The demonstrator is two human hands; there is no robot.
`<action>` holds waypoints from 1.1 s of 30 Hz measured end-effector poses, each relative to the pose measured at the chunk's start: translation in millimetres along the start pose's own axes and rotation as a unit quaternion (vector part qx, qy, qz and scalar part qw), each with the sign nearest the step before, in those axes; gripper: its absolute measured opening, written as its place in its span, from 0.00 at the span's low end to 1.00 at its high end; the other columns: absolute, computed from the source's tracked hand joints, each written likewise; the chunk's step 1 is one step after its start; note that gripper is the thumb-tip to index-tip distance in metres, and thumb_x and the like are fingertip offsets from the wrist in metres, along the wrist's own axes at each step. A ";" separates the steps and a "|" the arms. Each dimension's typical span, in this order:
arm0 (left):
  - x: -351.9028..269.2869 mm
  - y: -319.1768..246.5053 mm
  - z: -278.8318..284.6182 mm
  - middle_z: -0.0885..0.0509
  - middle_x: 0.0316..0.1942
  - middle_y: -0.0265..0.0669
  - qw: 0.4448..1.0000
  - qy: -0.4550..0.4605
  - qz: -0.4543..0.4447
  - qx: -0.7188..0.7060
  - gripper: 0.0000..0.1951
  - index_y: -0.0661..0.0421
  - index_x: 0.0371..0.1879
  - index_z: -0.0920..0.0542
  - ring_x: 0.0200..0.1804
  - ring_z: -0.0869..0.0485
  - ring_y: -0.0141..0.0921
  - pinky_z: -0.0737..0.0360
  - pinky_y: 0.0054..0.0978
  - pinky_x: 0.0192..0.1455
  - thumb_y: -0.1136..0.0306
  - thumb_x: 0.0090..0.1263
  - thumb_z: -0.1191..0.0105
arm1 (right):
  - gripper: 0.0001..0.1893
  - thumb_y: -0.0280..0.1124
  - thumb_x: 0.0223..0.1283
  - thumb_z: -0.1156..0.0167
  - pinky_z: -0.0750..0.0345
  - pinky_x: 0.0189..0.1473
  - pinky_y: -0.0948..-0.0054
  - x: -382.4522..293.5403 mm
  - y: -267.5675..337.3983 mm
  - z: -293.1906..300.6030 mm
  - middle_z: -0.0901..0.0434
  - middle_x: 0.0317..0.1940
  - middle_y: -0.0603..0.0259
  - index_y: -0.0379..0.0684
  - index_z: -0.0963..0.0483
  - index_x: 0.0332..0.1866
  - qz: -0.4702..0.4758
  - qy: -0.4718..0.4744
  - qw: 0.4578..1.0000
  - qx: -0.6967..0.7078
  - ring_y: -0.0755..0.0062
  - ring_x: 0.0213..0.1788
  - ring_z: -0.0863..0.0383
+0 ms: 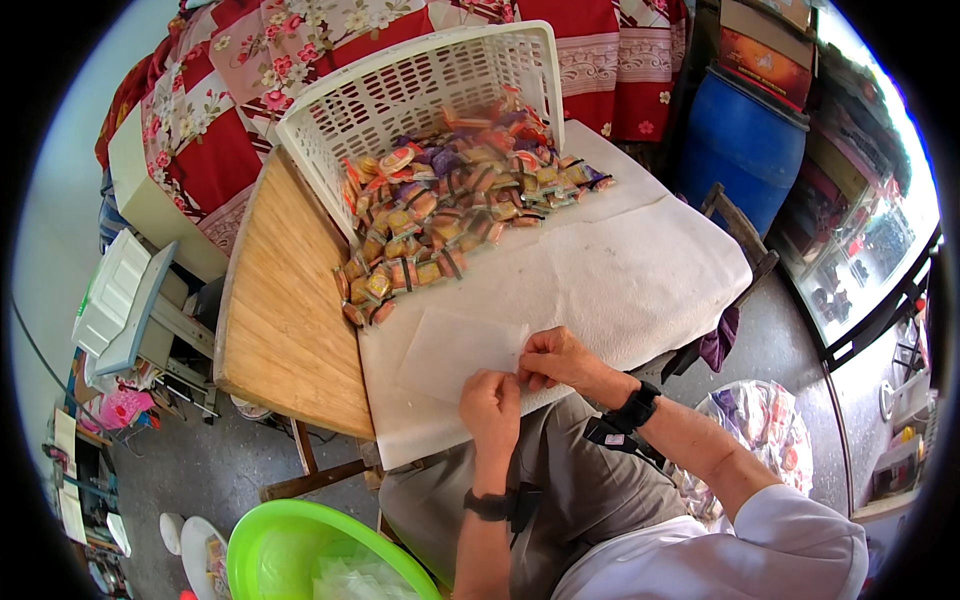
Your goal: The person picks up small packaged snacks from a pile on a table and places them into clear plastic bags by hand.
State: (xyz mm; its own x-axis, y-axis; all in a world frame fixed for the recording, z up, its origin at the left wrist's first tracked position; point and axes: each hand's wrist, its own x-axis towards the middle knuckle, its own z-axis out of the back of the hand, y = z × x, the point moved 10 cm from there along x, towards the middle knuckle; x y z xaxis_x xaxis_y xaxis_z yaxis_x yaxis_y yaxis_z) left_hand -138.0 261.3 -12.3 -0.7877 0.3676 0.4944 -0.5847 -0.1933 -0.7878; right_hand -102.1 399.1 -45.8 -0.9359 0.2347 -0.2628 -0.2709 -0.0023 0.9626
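Note:
A translucent plastic bag (459, 346) lies flat over the white cloth (600, 255) near the table's front edge. My left hand (491, 412) and my right hand (566, 364) pinch its near right edge, fingertips close together. Beyond the bag spreads a heap of small individually wrapped snacks (450, 202), in yellow, orange and purple packaging, many with dark bands. The heap spills from a white perforated plastic basket (420, 67) that lies on its side. My fingers partly hide the bag's gripped edge.
Bare wood (292, 315) forms the table's left part. A green basin (330, 540) with clear bags stands at lower left. Filled clear bags (765, 435) sit at right, near my elbow. A blue barrel (742, 142) and a wooden chair (739, 232) stand beyond the table's right side.

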 end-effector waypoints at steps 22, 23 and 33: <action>-0.3 8.6 0.3 0.23 0.25 0.36 0.999 0.011 0.034 -0.028 0.05 0.62 0.27 0.22 0.28 0.26 0.30 0.29 0.27 0.33 0.74 0.64 0.46 | 0.07 0.30 0.60 0.40 0.28 0.26 0.84 1.5 -1.0 -2.8 0.19 0.26 0.69 0.38 0.22 0.32 0.051 0.018 0.999 0.005 0.85 0.25 0.21; -0.1 9.8 1.5 0.22 0.25 0.37 0.998 0.011 0.038 -0.038 0.05 0.62 0.27 0.21 0.28 0.25 0.30 0.29 0.27 0.33 0.74 0.64 0.46 | 0.07 0.30 0.60 0.40 0.29 0.26 0.84 0.8 0.1 -3.7 0.19 0.26 0.69 0.38 0.22 0.32 0.050 0.020 0.999 0.006 0.85 0.25 0.21; 2.0 0.8 0.7 0.22 0.24 0.39 0.999 0.027 0.023 -0.017 0.06 0.63 0.27 0.20 0.30 0.23 0.34 0.28 0.30 0.36 0.74 0.64 0.46 | 0.06 0.29 0.59 0.39 0.29 0.25 0.84 -1.3 5.5 -2.3 0.20 0.24 0.70 0.38 0.22 0.31 0.045 -0.009 0.999 -0.024 0.86 0.23 0.23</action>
State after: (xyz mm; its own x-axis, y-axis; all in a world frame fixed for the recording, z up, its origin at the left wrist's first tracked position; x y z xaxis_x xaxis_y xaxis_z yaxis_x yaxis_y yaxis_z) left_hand -140.2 261.3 -11.6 -0.8016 0.4073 0.4377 -0.5404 -0.1804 -0.8218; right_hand -102.9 396.6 -40.4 -0.9529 0.2492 -0.1727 -0.1959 -0.0714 0.9780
